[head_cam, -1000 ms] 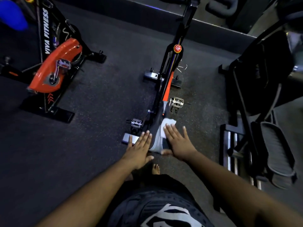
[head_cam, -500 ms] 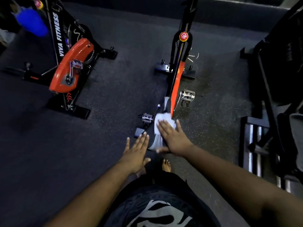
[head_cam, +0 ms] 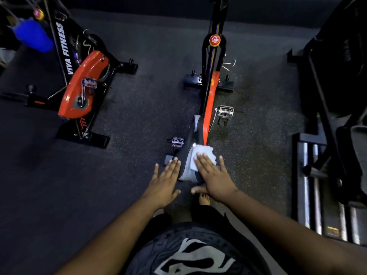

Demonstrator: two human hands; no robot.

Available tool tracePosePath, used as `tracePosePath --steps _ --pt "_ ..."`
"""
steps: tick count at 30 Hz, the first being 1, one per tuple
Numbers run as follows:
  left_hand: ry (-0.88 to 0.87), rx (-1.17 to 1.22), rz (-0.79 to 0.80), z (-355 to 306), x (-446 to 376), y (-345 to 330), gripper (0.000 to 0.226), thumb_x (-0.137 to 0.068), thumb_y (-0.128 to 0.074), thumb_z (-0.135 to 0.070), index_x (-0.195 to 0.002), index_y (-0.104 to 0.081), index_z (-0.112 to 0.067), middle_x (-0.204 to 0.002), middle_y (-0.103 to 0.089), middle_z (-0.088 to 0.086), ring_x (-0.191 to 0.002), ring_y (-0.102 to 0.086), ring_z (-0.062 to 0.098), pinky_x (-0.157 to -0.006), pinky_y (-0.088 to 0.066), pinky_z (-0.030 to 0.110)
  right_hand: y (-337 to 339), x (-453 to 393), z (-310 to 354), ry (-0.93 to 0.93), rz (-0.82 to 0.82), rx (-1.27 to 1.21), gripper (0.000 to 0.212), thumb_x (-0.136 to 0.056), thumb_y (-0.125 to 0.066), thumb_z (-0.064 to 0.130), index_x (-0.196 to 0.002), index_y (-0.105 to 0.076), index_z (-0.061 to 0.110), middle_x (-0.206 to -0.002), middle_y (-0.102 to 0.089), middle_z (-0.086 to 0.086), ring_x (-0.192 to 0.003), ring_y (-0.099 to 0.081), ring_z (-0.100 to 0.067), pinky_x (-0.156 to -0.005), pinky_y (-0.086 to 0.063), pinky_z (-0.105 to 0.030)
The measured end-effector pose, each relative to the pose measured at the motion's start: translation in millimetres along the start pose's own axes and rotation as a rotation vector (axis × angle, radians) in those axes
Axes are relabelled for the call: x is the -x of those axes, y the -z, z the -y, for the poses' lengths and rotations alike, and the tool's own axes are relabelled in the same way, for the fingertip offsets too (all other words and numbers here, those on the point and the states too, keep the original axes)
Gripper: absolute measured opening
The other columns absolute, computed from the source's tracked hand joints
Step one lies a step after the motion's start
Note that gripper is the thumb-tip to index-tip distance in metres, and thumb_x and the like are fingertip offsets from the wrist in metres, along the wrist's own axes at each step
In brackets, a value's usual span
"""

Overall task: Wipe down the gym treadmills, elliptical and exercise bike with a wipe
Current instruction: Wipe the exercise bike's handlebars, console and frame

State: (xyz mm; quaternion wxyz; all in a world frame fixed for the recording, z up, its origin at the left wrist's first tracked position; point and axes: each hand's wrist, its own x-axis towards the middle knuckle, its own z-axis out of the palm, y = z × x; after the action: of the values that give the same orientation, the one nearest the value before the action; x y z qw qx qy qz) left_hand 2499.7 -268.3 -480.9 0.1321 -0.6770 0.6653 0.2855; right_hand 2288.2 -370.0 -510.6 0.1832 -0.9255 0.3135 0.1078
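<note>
A black and orange exercise bike [head_cam: 210,100] stands straight ahead, seen from above, its black and grey saddle [head_cam: 186,171] nearest me. A white wipe [head_cam: 202,153] lies on the front of the saddle. My right hand [head_cam: 212,175] presses flat on the wipe with straight fingers. My left hand [head_cam: 164,181] lies flat with straight fingers against the saddle's left side, fingertips at its edge.
A second orange and black bike [head_cam: 79,84] marked VIVA FITNESS stands to the left. An elliptical [head_cam: 333,135] with metal rails fills the right side. Dark speckled rubber floor [head_cam: 139,120] lies between them. My bare foot [head_cam: 204,198] shows below the saddle.
My right hand has slid the wipe forward along the saddle toward its nose. The left hand stays flat beside the saddle. The view has shifted a little.
</note>
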Motion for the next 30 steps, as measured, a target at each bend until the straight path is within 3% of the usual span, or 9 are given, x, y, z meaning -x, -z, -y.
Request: tracePosePath --steps 3,5,10,15,18,21,24,27,30 --pt "-0.011 -0.017 0.013 -2 -9 -1 0.109 -0.098 -0.057 -0.048 -0.156 0.027 -0.013 -0.160 0.040 0.002 -0.147 0.033 0.016 -0.123 0.013 0.056 11 -7 11 -0.169 0.061 -0.160 0.124 -0.070 -0.022 0.093 -0.162 0.009 0.016 -0.163 0.025 0.003 -0.152 0.022 -0.017 -0.120 0.006 -0.052" --pt "-0.029 -0.044 0.021 3 -10 -3 0.111 -0.096 -0.059 -0.048 -0.156 0.029 -0.013 -0.160 0.040 0.002 -0.149 0.032 0.018 -0.123 0.012 0.057 4 5 29 -0.229 0.031 -0.216 0.125 -0.068 -0.020 0.094 -0.161 0.008 0.015 -0.161 0.027 0.003 -0.149 0.027 -0.018 -0.122 0.004 -0.052" --pt "-0.137 -0.098 0.051 23 -12 -1 0.114 -0.095 -0.059 -0.052 -0.153 0.033 -0.016 -0.158 0.043 0.000 -0.146 0.036 0.016 -0.122 0.013 0.058 -28 41 61 -0.347 0.030 -0.188 0.127 -0.072 -0.012 0.098 -0.162 -0.009 0.009 -0.168 0.003 -0.006 -0.155 0.004 -0.028 -0.121 -0.013 -0.063" --pt "-0.260 -0.134 0.060 43 -16 4 0.116 -0.095 -0.061 -0.053 -0.154 0.032 -0.018 -0.159 0.043 -0.001 -0.148 0.033 0.015 -0.118 0.016 0.058 4 -6 54 -0.513 -0.010 -0.266 0.127 -0.067 -0.018 0.096 -0.161 0.012 0.016 -0.168 0.018 -0.001 -0.152 0.019 -0.013 -0.123 -0.002 -0.057" --pt "-0.330 -0.148 0.065 53 -18 9 0.113 -0.095 -0.060 -0.052 -0.157 0.028 -0.017 -0.161 0.039 -0.001 -0.151 0.029 0.015 -0.119 0.015 0.059 -2 -5 81 -0.599 -0.017 -0.271 0.121 -0.072 -0.016 0.092 -0.161 0.011 0.015 -0.168 0.017 -0.003 -0.154 0.017 -0.018 -0.123 0.000 -0.053" --pt "-0.396 -0.158 0.043 63 -19 14 0.110 -0.096 -0.059 -0.050 -0.157 0.026 -0.017 -0.164 0.034 -0.001 -0.154 0.022 0.016 -0.121 0.012 0.055 -25 10 118 -0.530 -0.022 -0.155 0.104 -0.088 -0.006 0.084 -0.162 -0.010 0.011 -0.168 0.002 -0.006 -0.156 0.003 -0.027 -0.121 -0.010 -0.058" --pt "-0.431 -0.165 0.065 68 -21 20 0.106 -0.098 -0.057 -0.048 -0.158 0.024 -0.016 -0.165 0.031 -0.001 -0.155 0.018 0.016 -0.123 0.008 0.053 -24 7 109 -0.448 -0.063 -0.077 0.083 -0.100 -0.006 0.068 -0.160 -0.026 0.013 -0.167 -0.015 -0.004 -0.155 -0.016 -0.025 -0.117 -0.022 -0.067" --pt "-0.461 -0.203 0.100 71 -25 27 0.104 -0.099 -0.056 -0.048 -0.158 0.024 -0.017 -0.166 0.030 -0.002 -0.155 0.018 0.015 -0.122 0.010 0.055 4 -13 79 -0.471 -0.051 -0.073 0.092 -0.092 0.007 0.074 -0.162 -0.015 0.019 -0.168 0.000 0.003 -0.157 -0.010 -0.020 -0.120 -0.004 -0.066" --pt "-0.468 -0.231 0.097 75 -29 30 0.103 -0.098 -0.056 -0.048 -0.159 0.023 -0.019 -0.166 0.029 -0.003 -0.156 0.017 0.014 -0.121 0.013 0.058 12 -36 72 -0.601 -0.044 -0.161 0.096 -0.087 0.002 0.077 -0.163 -0.001 0.018 -0.169 0.011 0.000 -0.156 0.008 -0.018 -0.121 0.005 -0.059"
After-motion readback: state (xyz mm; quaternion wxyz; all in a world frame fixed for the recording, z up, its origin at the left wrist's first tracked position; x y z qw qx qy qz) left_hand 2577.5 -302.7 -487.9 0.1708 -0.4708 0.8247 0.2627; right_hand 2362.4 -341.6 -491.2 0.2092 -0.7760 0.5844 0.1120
